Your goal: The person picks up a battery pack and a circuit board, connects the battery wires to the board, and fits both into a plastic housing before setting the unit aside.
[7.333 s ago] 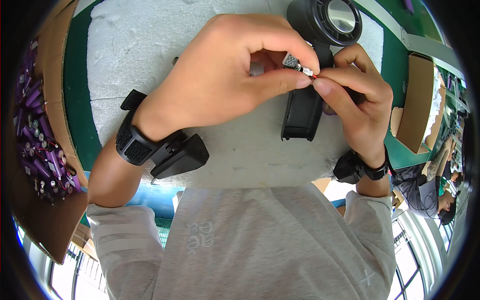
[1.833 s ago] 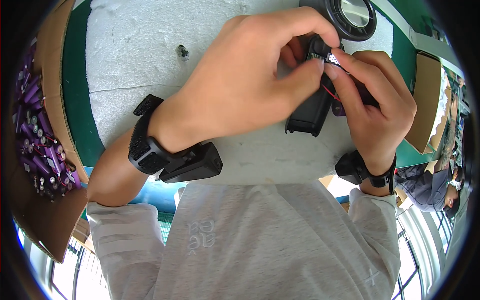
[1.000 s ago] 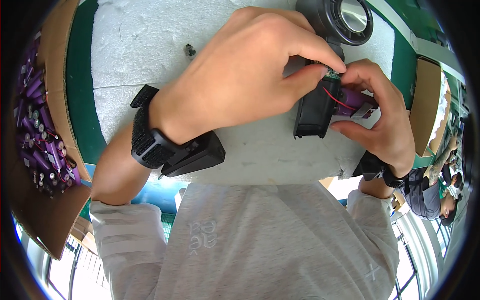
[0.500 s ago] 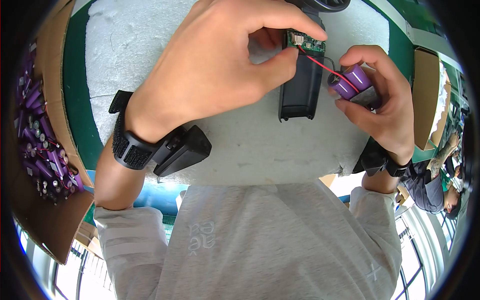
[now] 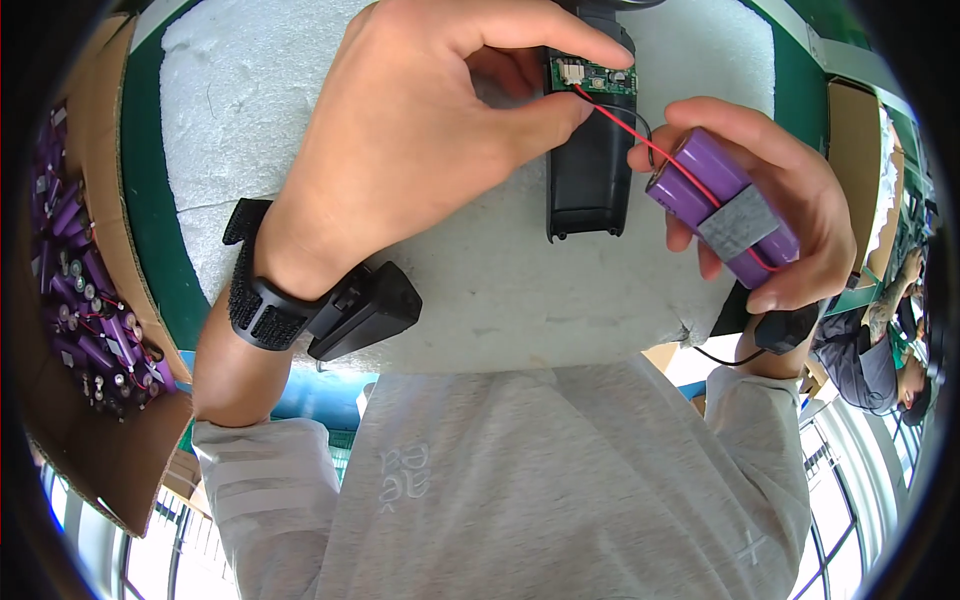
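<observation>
My left hand (image 5: 440,130) reaches over a black device housing (image 5: 588,185), thumb and forefinger bent around its two sides near a green circuit board (image 5: 606,78). Its other fingers are partly hidden behind. A white connector (image 5: 573,72) sits on the board, with a red wire (image 5: 630,130) and a black wire running from it to a purple battery pack (image 5: 708,170). My right hand (image 5: 800,200) grips that pack, tilted, just right of the housing. A grey pad (image 5: 738,222) is stuck across its cells.
White foam (image 5: 240,90) covers the green bench under my hands. At the left, a cardboard box (image 5: 105,200) holds many purple cells (image 5: 85,290). Another carton (image 5: 850,180) stands at the right, with a person (image 5: 860,360) beyond. Black devices are strapped to both wrists.
My right hand has turned the battery pack, so its long side and grey pad now face up. The housing and my left hand appear slightly further left.
</observation>
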`<state>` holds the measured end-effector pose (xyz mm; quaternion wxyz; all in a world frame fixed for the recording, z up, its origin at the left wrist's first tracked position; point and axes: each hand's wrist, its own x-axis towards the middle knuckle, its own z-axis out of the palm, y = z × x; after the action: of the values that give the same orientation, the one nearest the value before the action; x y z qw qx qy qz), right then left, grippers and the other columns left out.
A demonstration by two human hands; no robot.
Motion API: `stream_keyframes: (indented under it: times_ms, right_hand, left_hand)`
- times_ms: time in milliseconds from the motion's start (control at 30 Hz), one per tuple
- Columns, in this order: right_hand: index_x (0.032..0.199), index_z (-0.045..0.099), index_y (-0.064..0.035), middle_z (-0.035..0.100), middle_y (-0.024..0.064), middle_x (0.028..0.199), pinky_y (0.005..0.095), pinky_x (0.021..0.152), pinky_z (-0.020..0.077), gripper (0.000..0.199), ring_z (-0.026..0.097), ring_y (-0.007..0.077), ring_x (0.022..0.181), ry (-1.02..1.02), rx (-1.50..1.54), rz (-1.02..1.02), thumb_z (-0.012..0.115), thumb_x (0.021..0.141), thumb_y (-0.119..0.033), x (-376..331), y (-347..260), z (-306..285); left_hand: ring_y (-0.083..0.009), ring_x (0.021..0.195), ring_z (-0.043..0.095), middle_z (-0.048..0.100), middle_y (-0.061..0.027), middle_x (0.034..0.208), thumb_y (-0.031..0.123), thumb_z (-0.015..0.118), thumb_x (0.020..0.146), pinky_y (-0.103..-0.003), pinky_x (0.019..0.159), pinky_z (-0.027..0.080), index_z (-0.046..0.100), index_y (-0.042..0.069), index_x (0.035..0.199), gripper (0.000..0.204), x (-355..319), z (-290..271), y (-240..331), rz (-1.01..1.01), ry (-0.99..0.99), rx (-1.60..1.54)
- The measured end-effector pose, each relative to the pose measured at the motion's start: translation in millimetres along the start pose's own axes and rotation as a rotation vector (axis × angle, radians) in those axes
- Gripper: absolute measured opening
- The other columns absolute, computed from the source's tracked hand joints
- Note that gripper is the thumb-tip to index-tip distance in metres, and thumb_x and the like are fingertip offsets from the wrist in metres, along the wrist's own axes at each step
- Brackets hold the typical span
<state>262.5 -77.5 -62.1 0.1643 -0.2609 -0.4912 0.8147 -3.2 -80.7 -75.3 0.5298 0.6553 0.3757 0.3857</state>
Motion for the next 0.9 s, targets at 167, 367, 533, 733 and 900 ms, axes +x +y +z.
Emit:
stream_keyframes:
  times_ms: [167,367,533,733,900]
  right_hand:
    - [0.145,0.023,0.0109,0.051,0.0250,0.125,0.0284,0.070,0.0564,0.125,0.066,0.0266,0.097,-0.161,0.086,-0.119,0.092,0.048,-0.028,6.5,2.4,-5.4]
    - [0.143,0.024,0.0134,0.050,0.0222,0.123,0.0246,0.066,0.0530,0.140,0.064,0.0236,0.095,0.060,-0.060,-0.061,0.094,0.040,-0.050,6.2,5.6,-7.4]
    - [0.140,0.029,0.0144,0.053,0.0192,0.115,0.0226,0.063,0.0472,0.139,0.061,0.0208,0.087,0.281,-0.150,0.064,0.092,0.040,-0.058,-1.5,-6.1,9.1]
    - [0.133,0.038,0.0138,0.055,0.0165,0.110,0.0254,0.068,0.0451,0.131,0.059,0.0202,0.089,0.380,-0.191,-0.025,0.093,0.038,-0.057,13.9,-12.4,25.6]
    - [0.124,0.049,0.0096,0.057,0.0153,0.109,0.0266,0.075,0.0454,0.107,0.058,0.0212,0.091,0.179,-0.573,-0.314,0.094,0.038,-0.037,7.5,-1.9,39.4]
  left_hand:
    - [-0.0171,0.076,0.064,0.065,-0.0127,0.091,-0.012,0.070,0.071,-0.025,0.063,0.050,0.071,0.002,0.102,0.034,-4.7,-0.3,11.1,-0.124,0.075,-0.191]
    - [-0.0190,0.075,0.065,0.066,-0.0136,0.090,-0.009,0.071,0.072,-0.026,0.062,0.051,0.071,0.002,0.102,0.032,-8.7,-1.8,12.8,-0.121,0.091,-0.115]
    - [-0.0210,0.074,0.066,0.066,-0.0146,0.089,-0.007,0.071,0.073,-0.027,0.062,0.052,0.071,0.002,0.101,0.030,-4.2,-0.4,14.9,-0.102,0.056,-0.043]
    - [-0.0234,0.073,0.067,0.067,-0.0159,0.088,-0.005,0.072,0.074,-0.028,0.061,0.053,0.071,0.001,0.101,0.027,-5.1,-1.4,19.2,-0.094,0.047,0.076]
    - [-0.0253,0.071,0.068,0.067,-0.0169,0.087,-0.003,0.072,0.075,-0.029,0.060,0.054,0.071,0.001,0.101,0.026,-3.9,-1.8,19.6,-0.079,0.039,0.173]
